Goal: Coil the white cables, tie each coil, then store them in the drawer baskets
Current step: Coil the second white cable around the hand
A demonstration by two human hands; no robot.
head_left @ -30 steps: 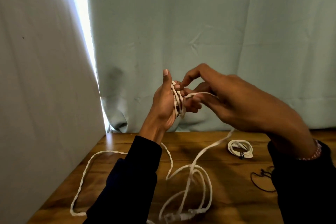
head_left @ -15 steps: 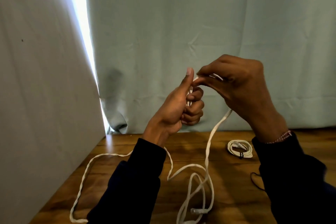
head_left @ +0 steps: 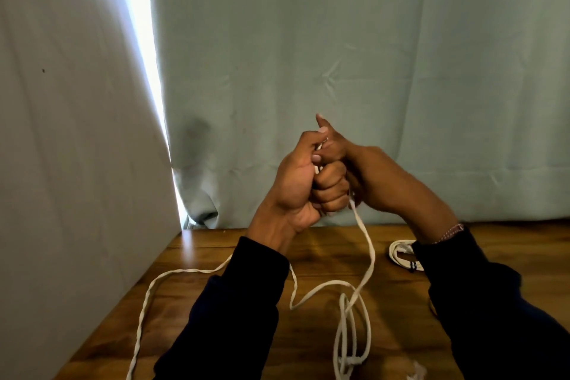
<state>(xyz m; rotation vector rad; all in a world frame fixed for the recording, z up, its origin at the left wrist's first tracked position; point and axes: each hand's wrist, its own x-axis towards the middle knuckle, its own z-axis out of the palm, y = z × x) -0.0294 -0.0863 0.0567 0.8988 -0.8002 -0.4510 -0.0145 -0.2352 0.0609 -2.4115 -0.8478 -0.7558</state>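
Coiling is the step in hand: the left hand (head_left: pixel 303 182) is fisted around turns of the white cable (head_left: pixel 367 256), and the right hand (head_left: pixel 354 170), fingers curled, pinches the strand against it. Next comes another wrap, drawing slack from loops on the bench (head_left: pixel 246 256), while a tied coil (head_left: pixel 401 251) lies beside the right sleeve

Loose cable (head_left: pixel 367 259) trails down onto the table (head_left: pixel 314 256), coiled cable (head_left: pixel 401 251) to its right

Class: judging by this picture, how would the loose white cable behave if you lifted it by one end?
Probably floppy: the white cable hangs slack from the hands and lies in loose curves on the wooden table. Likely light, since it droops without pulling taut. Its loops could tangle.
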